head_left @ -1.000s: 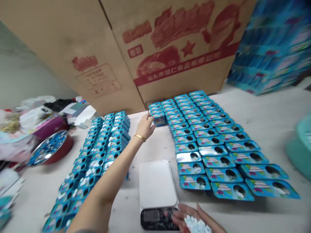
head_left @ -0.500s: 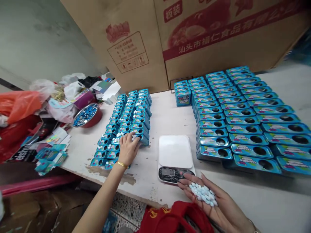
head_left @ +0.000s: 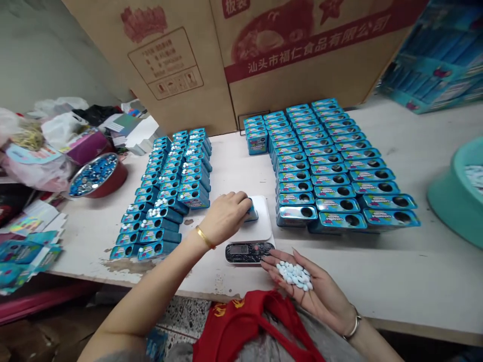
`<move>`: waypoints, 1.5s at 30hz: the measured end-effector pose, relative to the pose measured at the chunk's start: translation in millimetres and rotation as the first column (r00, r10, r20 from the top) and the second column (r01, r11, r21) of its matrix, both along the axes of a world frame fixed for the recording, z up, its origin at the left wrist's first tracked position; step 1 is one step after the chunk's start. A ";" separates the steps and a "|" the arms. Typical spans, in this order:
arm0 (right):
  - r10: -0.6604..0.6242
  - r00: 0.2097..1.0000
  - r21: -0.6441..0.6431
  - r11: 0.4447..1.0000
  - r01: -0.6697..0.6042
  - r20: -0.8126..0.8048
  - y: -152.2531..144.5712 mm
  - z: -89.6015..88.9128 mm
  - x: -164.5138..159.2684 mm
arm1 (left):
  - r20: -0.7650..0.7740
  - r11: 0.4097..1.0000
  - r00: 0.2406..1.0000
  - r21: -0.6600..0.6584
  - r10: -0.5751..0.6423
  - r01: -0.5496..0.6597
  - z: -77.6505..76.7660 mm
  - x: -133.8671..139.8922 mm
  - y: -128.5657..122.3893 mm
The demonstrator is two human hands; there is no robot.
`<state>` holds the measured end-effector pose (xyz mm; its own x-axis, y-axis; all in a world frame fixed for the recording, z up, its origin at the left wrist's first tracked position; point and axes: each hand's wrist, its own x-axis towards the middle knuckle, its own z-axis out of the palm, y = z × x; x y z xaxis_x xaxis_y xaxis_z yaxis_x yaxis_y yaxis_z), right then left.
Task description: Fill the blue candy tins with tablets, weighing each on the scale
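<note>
My left hand point(head_left: 228, 216) grips a small blue tin point(head_left: 251, 210) from above, over the white platform of a kitchen scale point(head_left: 262, 221). The fingers hide most of the tin, and I cannot tell whether it rests on the platform. Palm up by the scale's front right corner, my right hand point(head_left: 317, 296) cradles a heap of small white and pale blue candies point(head_left: 295, 275). To the left stand rows of blue tins point(head_left: 162, 196), several with candies at their round openings. A larger block of tins point(head_left: 330, 176) with dark openings stands to the right.
Big cardboard boxes point(head_left: 188, 60) close off the back of the table. At the left is a red bowl point(head_left: 113, 181) of shiny blue and silver pieces, beside bags and flattened cartons point(head_left: 26, 256). A turquoise tub point(head_left: 449, 196) and stacked blue packs point(head_left: 433, 65) are at the right.
My left hand has moved right from the left rows of tins to the scale, carrying a tin. The right hand still cradles the candies. The view has shifted right.
</note>
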<state>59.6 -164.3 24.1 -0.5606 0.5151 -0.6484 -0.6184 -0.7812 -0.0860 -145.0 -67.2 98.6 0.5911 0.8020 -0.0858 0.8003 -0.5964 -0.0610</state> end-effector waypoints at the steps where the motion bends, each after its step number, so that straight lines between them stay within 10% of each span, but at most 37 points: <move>1: -0.003 1.000 0.000 1.000 0.003 0.005 0.2 0.3 0.9 | -0.009 1.000 1.000 -0.018 -0.014 0.014 -2.6 3.1 3.7; 8: -0.050 0.997 -0.018 0.999 0.049 -0.065 1.4 -7.1 4.1 | 0.195 0.997 0.977 -0.001 -0.082 0.083 -2.7 29.5 -23.7; 18: -0.156 0.988 -0.137 0.979 0.154 -0.006 -6.4 -26.0 9.1 | 0.266 0.964 0.961 -0.227 -0.074 0.138 -64.2 77.3 -88.7; 40: -0.173 0.984 -0.092 0.981 0.169 -0.033 13.0 -13.9 -11.8 | 0.310 0.949 0.950 -0.305 0.026 0.074 -56.0 51.1 -62.0; 45: -0.221 0.972 -0.047 0.975 0.218 -0.085 24.4 -5.9 -21.4 | 0.556 0.944 0.830 -0.292 0.038 0.153 -38.1 33.0 -46.4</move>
<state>38.2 -139.9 18.2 -0.4930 0.6085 -0.6218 -0.7789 -0.6272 0.0037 -112.0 -113.7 60.5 0.6590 0.7516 0.0278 0.6061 -0.5527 0.5720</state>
